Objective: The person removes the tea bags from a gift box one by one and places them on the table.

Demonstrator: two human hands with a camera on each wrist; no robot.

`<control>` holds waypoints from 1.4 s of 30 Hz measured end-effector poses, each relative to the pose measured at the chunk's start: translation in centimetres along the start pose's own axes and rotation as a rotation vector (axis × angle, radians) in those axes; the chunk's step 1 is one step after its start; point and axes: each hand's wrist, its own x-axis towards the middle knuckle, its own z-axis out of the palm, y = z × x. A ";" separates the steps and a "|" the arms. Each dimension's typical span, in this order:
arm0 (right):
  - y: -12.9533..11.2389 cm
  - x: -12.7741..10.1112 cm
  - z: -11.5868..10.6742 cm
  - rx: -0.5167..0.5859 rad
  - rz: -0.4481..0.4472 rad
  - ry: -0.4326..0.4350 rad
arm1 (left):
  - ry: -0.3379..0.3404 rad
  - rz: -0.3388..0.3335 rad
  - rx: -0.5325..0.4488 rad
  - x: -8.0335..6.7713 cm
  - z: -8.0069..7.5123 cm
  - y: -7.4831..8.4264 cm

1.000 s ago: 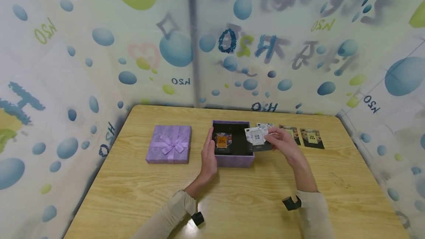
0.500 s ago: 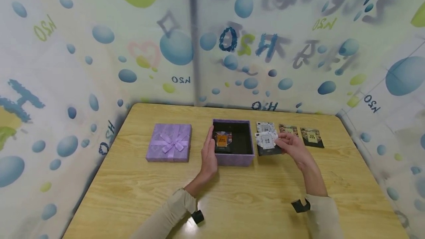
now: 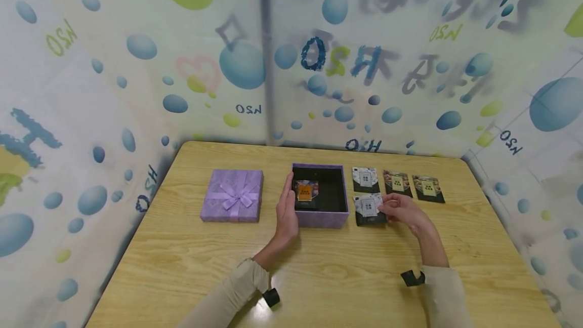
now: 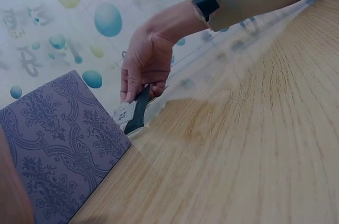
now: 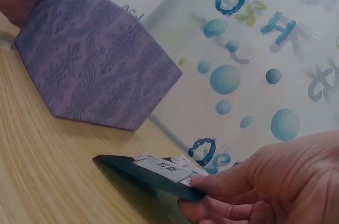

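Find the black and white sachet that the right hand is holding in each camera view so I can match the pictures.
Head: the flat black and white sachet lies right of centre, just right of the open purple patterned box, pinched by the right hand.
Left wrist: sachet left of centre, edge-on under that hand.
Right wrist: sachet low centre, tilted above the table.
Shared landmark: the purple box wall.

Left hand (image 3: 287, 211) flat, fingers straight; right hand (image 3: 403, 211) fingers pinched.
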 end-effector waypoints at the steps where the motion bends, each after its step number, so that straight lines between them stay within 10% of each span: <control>1: 0.1 0.0 0.0 -0.017 0.006 0.007 | 0.001 -0.001 0.001 0.0 0.0 0.0; 32: -0.6 0.1 2.0 -0.500 0.093 0.192 | 0.002 -0.003 0.001 0.0 -0.2 0.0; 42: -2.6 -0.7 2.8 -0.455 -0.111 0.262 | 0.004 0.002 0.001 0.0 -0.1 0.1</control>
